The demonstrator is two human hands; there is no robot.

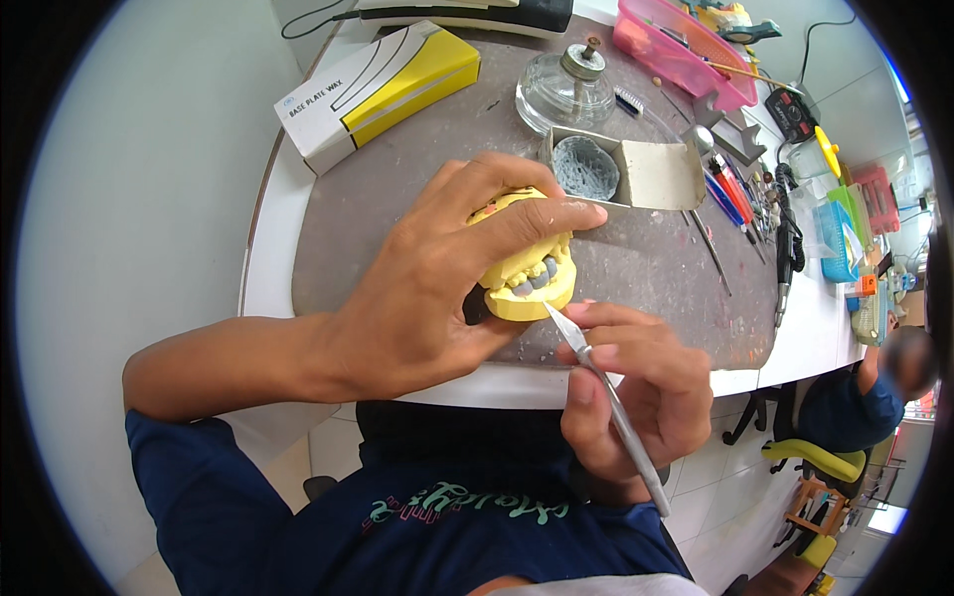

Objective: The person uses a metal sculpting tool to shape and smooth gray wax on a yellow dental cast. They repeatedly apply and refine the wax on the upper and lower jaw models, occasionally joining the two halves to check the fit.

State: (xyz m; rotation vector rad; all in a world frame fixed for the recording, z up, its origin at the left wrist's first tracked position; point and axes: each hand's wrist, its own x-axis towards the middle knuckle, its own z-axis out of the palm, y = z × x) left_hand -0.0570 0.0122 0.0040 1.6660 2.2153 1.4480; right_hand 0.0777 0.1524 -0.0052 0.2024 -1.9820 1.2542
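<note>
My left hand [427,263] is wrapped round a yellow dental plaster model [532,303], upper and lower halves together, with its teeth toward me. A few of the teeth are grey wax [538,280]. In my right hand [646,382] is a slim metal craft knife [618,412], gripped like a pen. Its pointed blade [564,323] is at the front of the model's lower base; whether it touches cannot be made out. The fingers of my left hand hide much of the model's upper half.
Beyond the model are an open small box [661,176] with a grey wax block [584,169], a glass spirit lamp [564,91] and a white-yellow carton [383,89]. Pens and metal tools [735,199] lie right, near a pink basket [686,55]. A person [850,402] sits far right.
</note>
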